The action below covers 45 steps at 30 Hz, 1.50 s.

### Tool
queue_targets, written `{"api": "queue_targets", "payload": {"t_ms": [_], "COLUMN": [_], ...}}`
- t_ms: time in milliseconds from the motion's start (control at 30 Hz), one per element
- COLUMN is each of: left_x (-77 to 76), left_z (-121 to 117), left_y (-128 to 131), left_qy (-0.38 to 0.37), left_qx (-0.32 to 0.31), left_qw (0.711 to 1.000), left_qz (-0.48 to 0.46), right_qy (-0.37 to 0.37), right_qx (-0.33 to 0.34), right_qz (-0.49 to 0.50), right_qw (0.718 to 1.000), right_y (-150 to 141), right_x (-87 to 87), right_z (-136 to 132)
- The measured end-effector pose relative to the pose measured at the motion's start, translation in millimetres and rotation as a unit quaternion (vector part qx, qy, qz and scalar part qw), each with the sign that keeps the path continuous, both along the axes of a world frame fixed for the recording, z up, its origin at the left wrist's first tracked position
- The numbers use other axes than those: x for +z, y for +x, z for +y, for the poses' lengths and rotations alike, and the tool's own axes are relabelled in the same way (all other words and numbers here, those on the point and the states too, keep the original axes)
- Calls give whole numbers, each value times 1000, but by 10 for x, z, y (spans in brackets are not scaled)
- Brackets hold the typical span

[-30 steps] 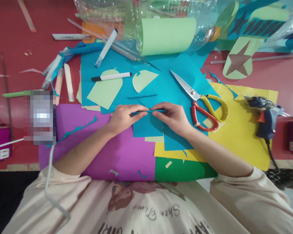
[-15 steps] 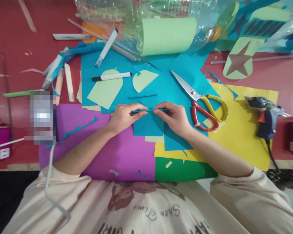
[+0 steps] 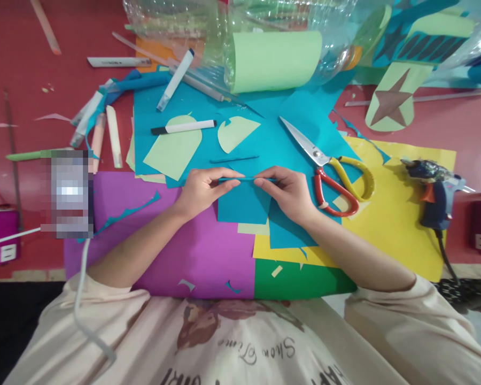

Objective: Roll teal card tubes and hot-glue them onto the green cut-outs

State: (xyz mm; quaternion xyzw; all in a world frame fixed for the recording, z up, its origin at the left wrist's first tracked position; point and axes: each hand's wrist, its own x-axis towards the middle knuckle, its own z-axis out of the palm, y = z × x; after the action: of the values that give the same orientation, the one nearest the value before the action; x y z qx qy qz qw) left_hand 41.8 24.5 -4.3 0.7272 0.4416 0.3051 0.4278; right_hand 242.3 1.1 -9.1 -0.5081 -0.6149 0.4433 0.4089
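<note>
My left hand [image 3: 202, 191] and my right hand [image 3: 287, 193] both pinch the top edge of a small blue paper sheet [image 3: 243, 206], which is rolled into a thin tube along that edge. The fingertips of each hand press together on the roll, one hand at each end. The sheet lies over purple paper [image 3: 172, 243] and other blue sheets. A second thin blue paper roll [image 3: 234, 159] lies just beyond my hands.
Scissors [image 3: 332, 166] with red and yellow handles lie to the right, a glue gun [image 3: 433, 188] further right on yellow paper [image 3: 401, 224]. Markers [image 3: 183, 126], pale green cut-outs [image 3: 173, 149], glue sticks [image 3: 113, 136] and clear plastic bottles [image 3: 240, 32] lie beyond. A blurred phone [image 3: 69, 193] sits left.
Both hands have shifted slightly away from me, rolling the blue sheet's edge a little further; more of the flat sheet shows below the roll.
</note>
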Motion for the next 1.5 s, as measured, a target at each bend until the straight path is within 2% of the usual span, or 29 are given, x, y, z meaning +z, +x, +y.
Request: {"api": "queue_targets", "payload": {"t_ms": [233, 600, 1100, 1500], "left_x": [5, 0, 20, 7], "left_z": [16, 10, 3, -19], "left_y": [-7, 28, 36, 39], "left_qy": [-20, -67, -83, -81], "left_qx": [8, 77, 44, 60], "left_qw": [999, 986, 986, 986], "left_qz": [-29, -133, -136, -133], "right_qy": [-7, 5, 13, 13], "right_qx": [-1, -13, -29, -27], "right_qz": [25, 35, 30, 24], "right_qw": [1000, 999, 999, 999], "right_y": [5, 2, 6, 5], "right_x": [-10, -12, -42, -34], "right_z": [-1, -13, -1, -6]}}
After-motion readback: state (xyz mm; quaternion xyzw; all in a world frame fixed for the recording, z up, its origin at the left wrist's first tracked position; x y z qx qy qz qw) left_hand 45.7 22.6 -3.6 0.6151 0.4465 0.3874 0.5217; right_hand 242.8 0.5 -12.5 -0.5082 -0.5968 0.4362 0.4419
